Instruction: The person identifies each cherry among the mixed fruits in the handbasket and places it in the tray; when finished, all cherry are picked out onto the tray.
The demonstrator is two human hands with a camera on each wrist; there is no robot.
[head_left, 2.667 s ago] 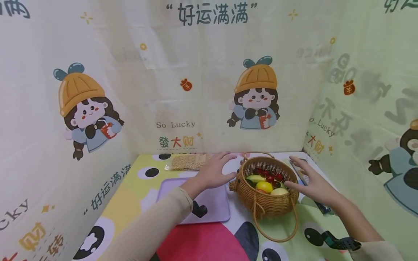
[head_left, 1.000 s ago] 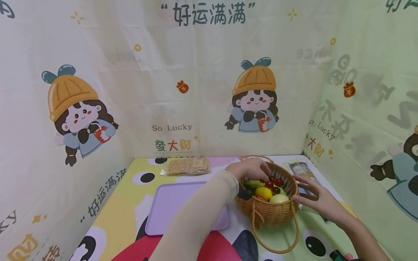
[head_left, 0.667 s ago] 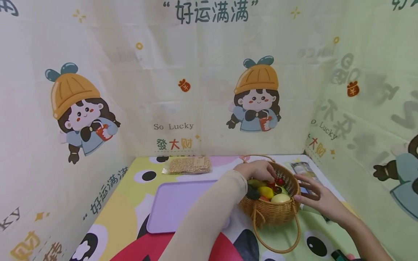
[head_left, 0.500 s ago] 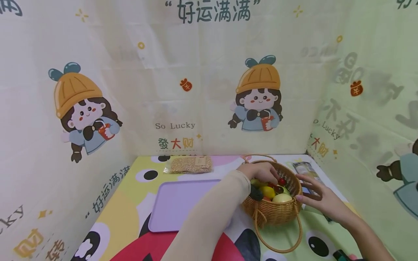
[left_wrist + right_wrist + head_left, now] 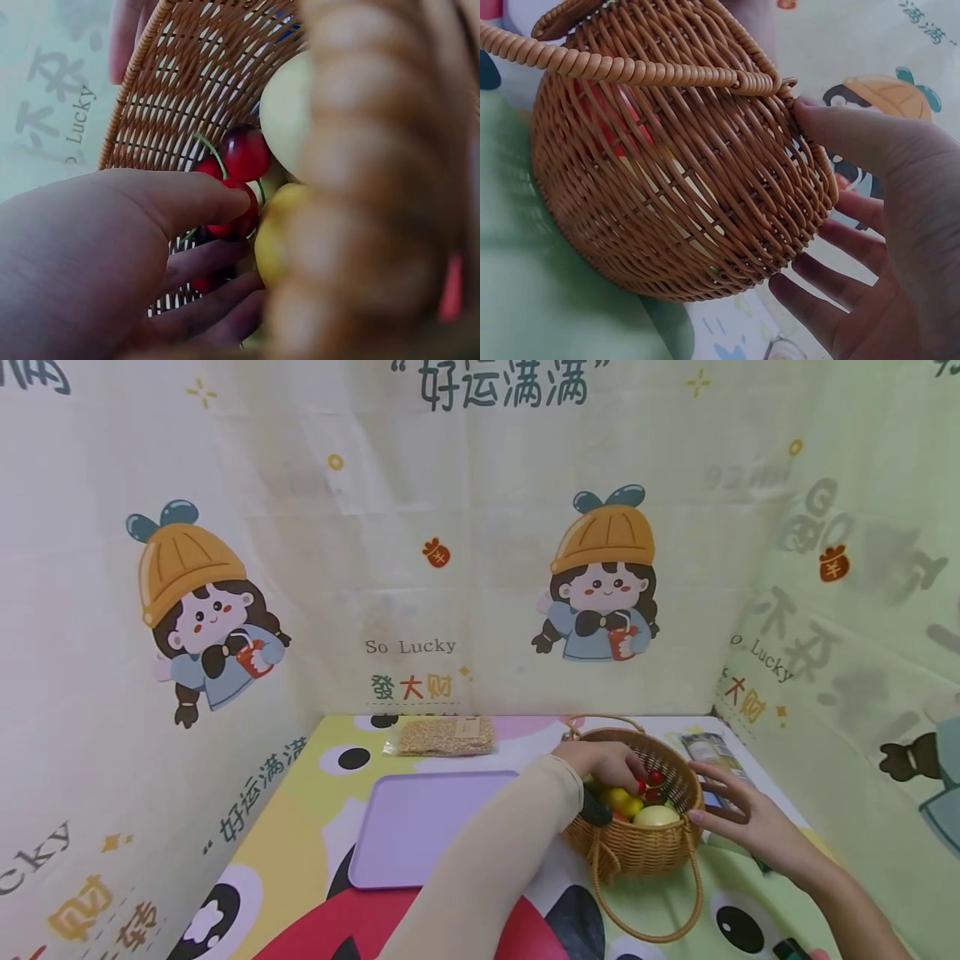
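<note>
A round wicker basket [image 5: 637,852] holds toy-like fruit. My left hand [image 5: 611,762] reaches down into it, thumb and fingers pinching a red cherry [image 5: 241,214] in the left wrist view. Another dark red cherry [image 5: 246,152] with a green stem lies just beyond the thumb. A yellow lemon-like fruit [image 5: 274,232] and a pale round fruit [image 5: 656,816] sit beside the cherries. My right hand [image 5: 750,818] rests its fingertips against the basket's right side, thumb at the rim near the handle joint, its fingers spread and fairly straight in the right wrist view.
A lilac tray [image 5: 408,827] lies left of the basket, partly under the left sleeve [image 5: 487,860]. Behind it is a clear bag of grains [image 5: 442,737]. A printed packet [image 5: 712,752] lies behind the right hand. Rope handles [image 5: 652,935] hang off the basket; printed cloth walls enclose the table.
From hovering beside the basket, my left hand has moved right and into it, closing on a cherry. My right hand has come against the basket's side. The head view has shifted slightly.
</note>
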